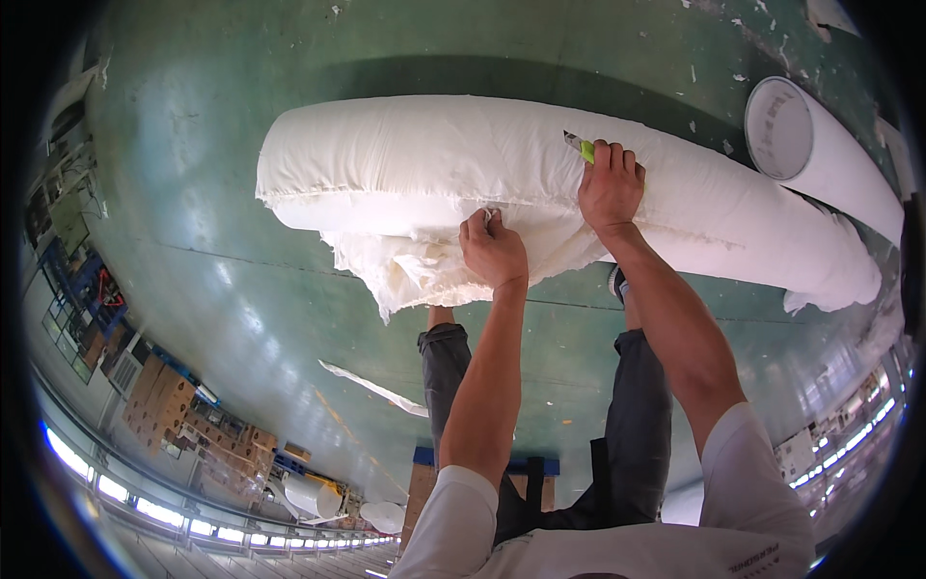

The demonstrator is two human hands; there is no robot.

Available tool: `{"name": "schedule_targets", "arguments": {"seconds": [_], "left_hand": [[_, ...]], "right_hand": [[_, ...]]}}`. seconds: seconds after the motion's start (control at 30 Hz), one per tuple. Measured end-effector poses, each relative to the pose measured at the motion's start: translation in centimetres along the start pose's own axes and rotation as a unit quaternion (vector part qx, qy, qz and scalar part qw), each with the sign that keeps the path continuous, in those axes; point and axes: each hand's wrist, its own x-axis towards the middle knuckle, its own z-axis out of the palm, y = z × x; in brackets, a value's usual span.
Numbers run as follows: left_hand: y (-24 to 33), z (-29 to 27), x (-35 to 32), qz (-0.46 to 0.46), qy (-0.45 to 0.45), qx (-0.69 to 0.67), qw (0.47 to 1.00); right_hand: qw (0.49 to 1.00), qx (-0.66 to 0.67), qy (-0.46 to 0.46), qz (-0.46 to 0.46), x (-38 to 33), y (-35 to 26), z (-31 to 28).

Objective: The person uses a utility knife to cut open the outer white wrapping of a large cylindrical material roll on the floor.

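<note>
White roll (415, 145) | L hand (494, 249) prob. pinching fabric (410, 265) | R hand (612, 185) fwd, gripping cutter (582, 147)

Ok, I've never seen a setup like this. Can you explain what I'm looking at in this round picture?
There's no machine here: these are a person's own bare hands, seen from a wide fisheye camera on their head, looking down. That lens bends straight edges. A long white roll lies on the green floor, with a hollow white tube beyond its right part. The right hand holds a green-handled knife, blade showing. The left hand pinches loose white sheeting along the roll's near side.
</note>
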Motion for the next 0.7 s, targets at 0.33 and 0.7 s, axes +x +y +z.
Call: {"name": "schedule_targets", "arguments": {"seconds": [0.33, 0.7], "left_hand": [[0.2, 0.4, -0.5, 0.029, 0.023, -0.011, 0.999], [0.9, -1.1, -3.9, 0.145, -0.028, -0.003, 0.989]], "right_hand": [[1.000, 0.016, 0.019, -0.016, 0.5, 0.1, 0.1], [1.000, 0.022, -0.008, -0.016, -0.1, 0.9, 0.2]]}}
